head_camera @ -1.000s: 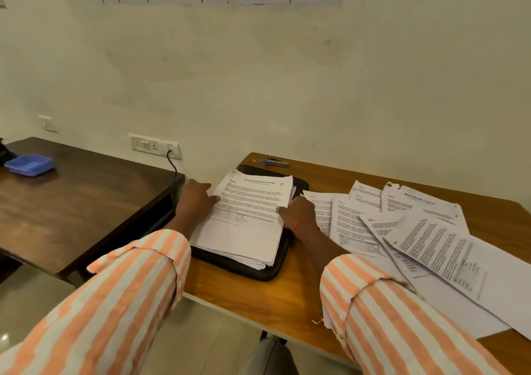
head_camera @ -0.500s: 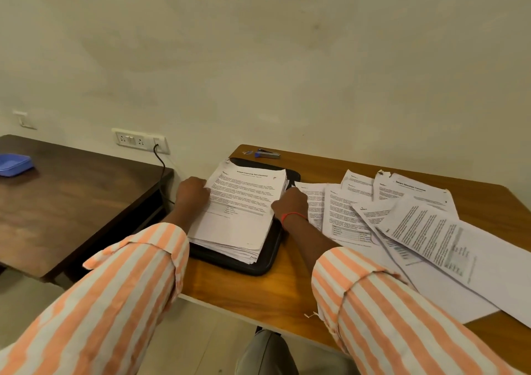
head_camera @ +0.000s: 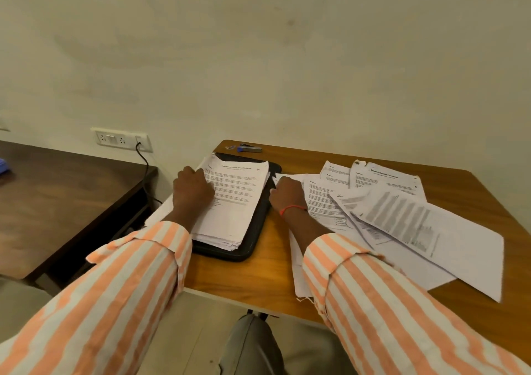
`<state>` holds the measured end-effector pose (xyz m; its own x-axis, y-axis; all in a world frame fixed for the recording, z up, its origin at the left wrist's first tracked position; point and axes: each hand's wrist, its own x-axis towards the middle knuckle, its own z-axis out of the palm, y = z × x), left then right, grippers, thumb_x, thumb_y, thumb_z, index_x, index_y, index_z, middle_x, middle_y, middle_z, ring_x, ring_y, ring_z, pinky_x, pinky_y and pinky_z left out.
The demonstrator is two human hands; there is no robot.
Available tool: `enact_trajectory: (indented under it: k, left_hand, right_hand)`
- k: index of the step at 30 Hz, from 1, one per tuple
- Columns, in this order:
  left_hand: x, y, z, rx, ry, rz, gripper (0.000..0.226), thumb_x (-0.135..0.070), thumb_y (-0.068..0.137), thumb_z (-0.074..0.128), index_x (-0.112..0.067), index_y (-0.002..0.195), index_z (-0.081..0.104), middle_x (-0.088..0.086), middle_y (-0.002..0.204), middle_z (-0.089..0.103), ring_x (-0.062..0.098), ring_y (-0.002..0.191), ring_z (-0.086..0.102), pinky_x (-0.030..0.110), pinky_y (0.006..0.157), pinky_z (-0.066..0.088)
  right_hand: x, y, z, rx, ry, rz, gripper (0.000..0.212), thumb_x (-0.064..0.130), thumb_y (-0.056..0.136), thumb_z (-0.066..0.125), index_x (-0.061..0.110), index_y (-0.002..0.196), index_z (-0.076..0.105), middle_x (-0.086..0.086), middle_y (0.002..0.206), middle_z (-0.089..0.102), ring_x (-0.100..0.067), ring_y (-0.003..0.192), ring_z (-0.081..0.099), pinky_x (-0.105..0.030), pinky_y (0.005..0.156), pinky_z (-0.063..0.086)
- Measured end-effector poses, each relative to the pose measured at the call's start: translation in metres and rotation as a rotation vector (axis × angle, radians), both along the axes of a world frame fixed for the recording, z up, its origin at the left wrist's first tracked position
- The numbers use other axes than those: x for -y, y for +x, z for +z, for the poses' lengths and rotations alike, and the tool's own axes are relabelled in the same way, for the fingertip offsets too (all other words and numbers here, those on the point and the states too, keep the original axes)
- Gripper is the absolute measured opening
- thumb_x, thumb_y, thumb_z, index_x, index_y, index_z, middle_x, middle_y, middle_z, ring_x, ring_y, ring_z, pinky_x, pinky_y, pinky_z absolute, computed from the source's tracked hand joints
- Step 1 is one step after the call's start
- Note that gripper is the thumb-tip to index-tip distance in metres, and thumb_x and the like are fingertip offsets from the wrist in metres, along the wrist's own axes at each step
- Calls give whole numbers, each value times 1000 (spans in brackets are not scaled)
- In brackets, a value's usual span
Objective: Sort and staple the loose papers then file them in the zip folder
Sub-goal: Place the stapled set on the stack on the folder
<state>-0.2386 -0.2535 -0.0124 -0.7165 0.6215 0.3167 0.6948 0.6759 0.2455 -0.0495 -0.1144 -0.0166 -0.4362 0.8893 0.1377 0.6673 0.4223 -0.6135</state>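
Observation:
A thick stack of printed papers (head_camera: pixel 240 202) lies on a black zip folder (head_camera: pixel 254 238) at the wooden table's left end. My left hand (head_camera: pixel 192 192) rests on the stack's left part. My right hand (head_camera: pixel 287 195) sits just right of the folder, on the left edge of the loose papers (head_camera: pixel 402 216) fanned over the table. Its fingers are hidden behind the back of the hand, so its grip is unclear. A small stapler (head_camera: pixel 250 148) with a blue end lies at the table's far edge, behind the folder.
The wooden table (head_camera: pixel 258 277) stands against a plain wall. A lower dark table (head_camera: pixel 57 202) adjoins it on the left. A wall socket (head_camera: pixel 120 139) with a black cable hangs between them. My knee (head_camera: pixel 253 346) shows below the table's front edge.
My right hand left the stack's right edge and moved right onto the loose papers. My left hand slid from the stack's left edge onto its top.

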Motion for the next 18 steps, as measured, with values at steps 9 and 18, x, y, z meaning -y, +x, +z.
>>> enact_trajectory:
  k: [9, 18]
  left_hand:
    - [-53, 107, 3, 8, 83, -227, 49, -31, 97, 59, -9, 140, 53, 14, 147, 47, 32, 136, 43, 44, 115, 32]
    - [-113, 240, -3, 348, 144, -517, 33, -27, 97, 64, -17, 128, 62, 7, 131, 60, 24, 120, 55, 35, 102, 45]
  right_hand:
    - [-35, 127, 15, 271, 255, -9, 25, 20, 93, 55, 16, 116, 60, -9, 118, 63, -31, 110, 63, -40, 91, 51]
    - [-72, 241, 11, 347, 219, -124, 36, 38, 94, 58, 15, 121, 64, -11, 125, 61, -32, 118, 57, -40, 97, 49]
